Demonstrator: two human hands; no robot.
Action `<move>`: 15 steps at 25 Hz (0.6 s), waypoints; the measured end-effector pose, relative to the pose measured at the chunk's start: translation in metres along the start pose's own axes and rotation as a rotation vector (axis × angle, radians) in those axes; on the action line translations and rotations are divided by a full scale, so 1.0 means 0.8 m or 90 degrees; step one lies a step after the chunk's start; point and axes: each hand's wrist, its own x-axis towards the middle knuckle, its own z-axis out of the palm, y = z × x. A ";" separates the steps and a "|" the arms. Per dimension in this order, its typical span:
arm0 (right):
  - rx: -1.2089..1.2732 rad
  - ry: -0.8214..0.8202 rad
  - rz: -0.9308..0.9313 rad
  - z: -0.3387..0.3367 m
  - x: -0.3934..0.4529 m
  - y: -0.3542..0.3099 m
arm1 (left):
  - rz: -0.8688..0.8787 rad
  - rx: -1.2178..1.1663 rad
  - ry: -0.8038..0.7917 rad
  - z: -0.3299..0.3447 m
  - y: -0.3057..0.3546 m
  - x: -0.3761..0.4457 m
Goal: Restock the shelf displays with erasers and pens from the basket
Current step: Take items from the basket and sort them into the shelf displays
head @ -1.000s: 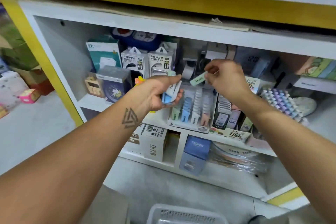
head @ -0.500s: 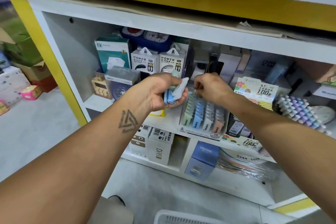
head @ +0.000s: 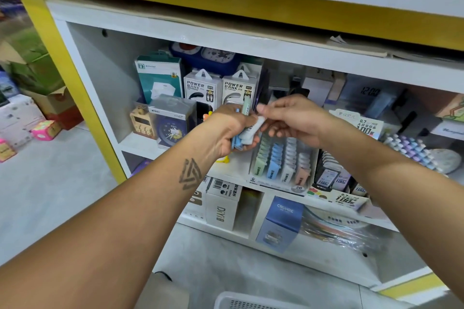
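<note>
White shelf (head: 140,142) carrying two power bank boxes (head: 221,89) at the back, a clock box (head: 172,120) toward its left edge, and an eraser display tray (head: 282,163) at its front edge.

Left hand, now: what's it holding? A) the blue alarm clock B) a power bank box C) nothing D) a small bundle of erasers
D: the left hand grips a small bundle of erasers in front of the shelf, green, white and blue ones showing, while the right hand pinches the white one's end.
</note>
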 end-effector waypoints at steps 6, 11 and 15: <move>0.143 0.031 -0.016 -0.030 -0.036 -0.009 | -0.066 -0.027 -0.031 0.009 0.001 0.000; 0.045 0.043 -0.055 -0.068 -0.060 -0.007 | -0.094 0.010 -0.012 0.016 -0.002 0.002; -0.607 0.142 -0.164 -0.091 -0.066 -0.004 | -0.094 0.021 -0.032 0.029 -0.003 -0.004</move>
